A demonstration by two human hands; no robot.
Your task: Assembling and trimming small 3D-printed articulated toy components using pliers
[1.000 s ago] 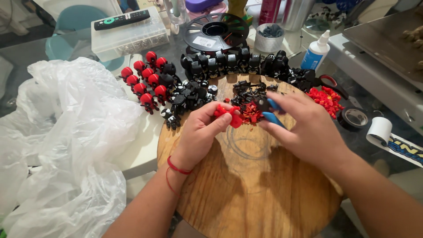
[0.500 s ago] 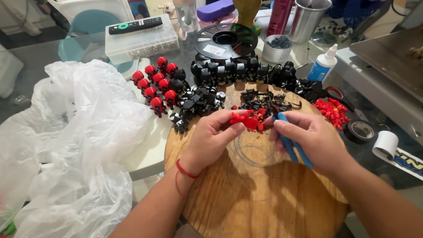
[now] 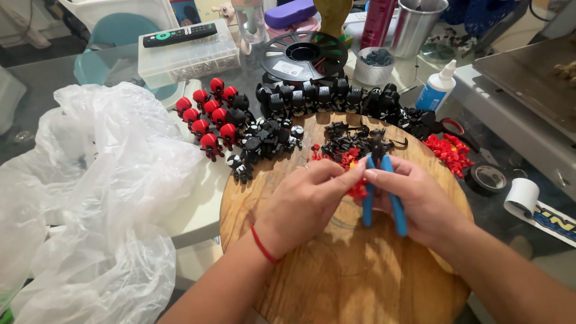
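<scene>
Pliers [image 3: 384, 195] with blue handles are in the person's right hand [image 3: 420, 201], which is closed around the handles; the dark tip points away from the person, toward a small pile of black and red plastic parts [image 3: 351, 147]. The left hand [image 3: 306, 201] is just beside it, with the fingers [image 3: 342, 177] pinched on a small red part [image 3: 358, 191], so both hands meet at the middle of the round wooden board [image 3: 336, 282]. A red string is around the left wrist.

From the head camera, the rest of the table is full. Red small figures [image 3: 210, 117] stand in a group at the upper left of the board, and black figures [image 3: 324, 96] make a row behind it. A heap of loose red pieces [image 3: 450, 153] lies at the right edge of the board. A crumpled clear plastic bag [image 3: 90, 198] covers the left side. Farther back are an empty filament spool [image 3: 306, 55], a glue bottle [image 3: 437, 90] and a remote control [image 3: 180, 35] on a clear box. Rolls of tape [image 3: 522, 198] lie at the right.
</scene>
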